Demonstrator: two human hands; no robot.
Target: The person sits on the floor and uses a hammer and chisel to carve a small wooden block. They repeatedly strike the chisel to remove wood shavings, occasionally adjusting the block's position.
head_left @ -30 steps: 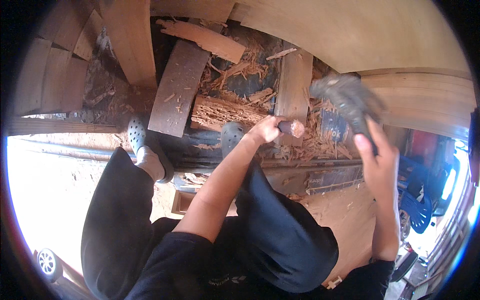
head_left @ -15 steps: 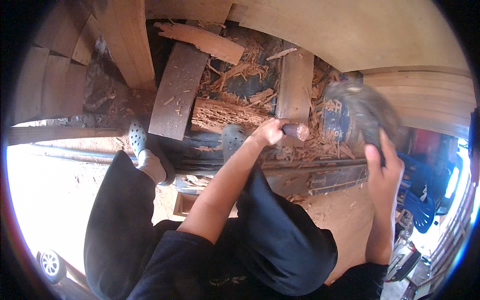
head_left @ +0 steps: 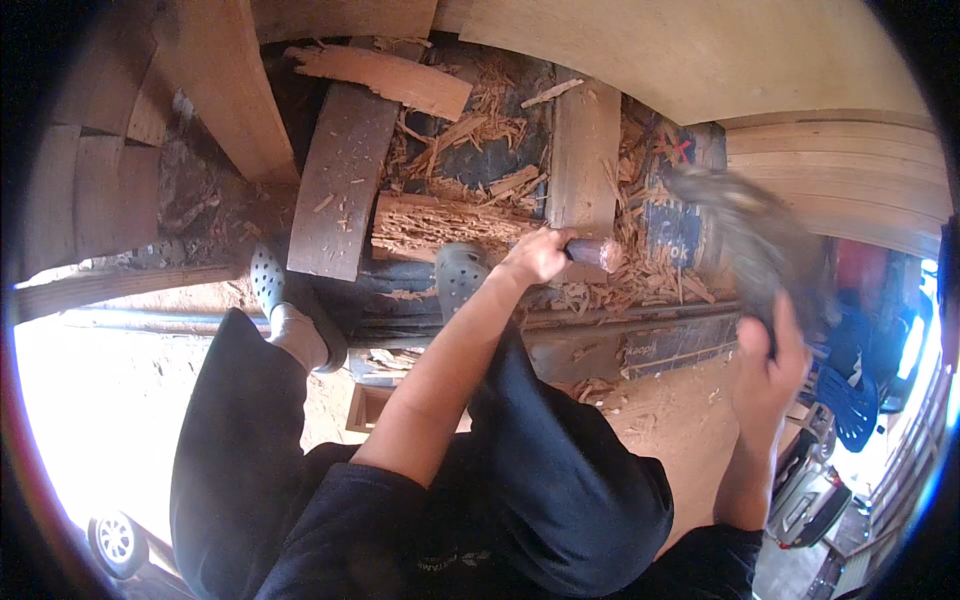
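Two hands at work: left hand [head_left: 540,255] clamped on chisel [head_left: 590,252], tip set against plank [head_left: 585,150] amid shavings [head_left: 660,285]; right hand [head_left: 770,365] grips raised mallet [head_left: 745,235], blurred, poised for striking.

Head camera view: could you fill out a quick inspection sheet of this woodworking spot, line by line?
Surface: dark ground littered with wood chips.
Job's things: chisel with its handle end showing, held against a rough carved wood block; blurred mallet raised to the right.
Clutter: curved plank, upright plank, broken reddish board.
Hands: left hand grips the chisel; right hand grips the mallet.
Cables: nothing seen.
Surroundings: large pale boards, stacked boards, blue chair, the person's grey clogs.
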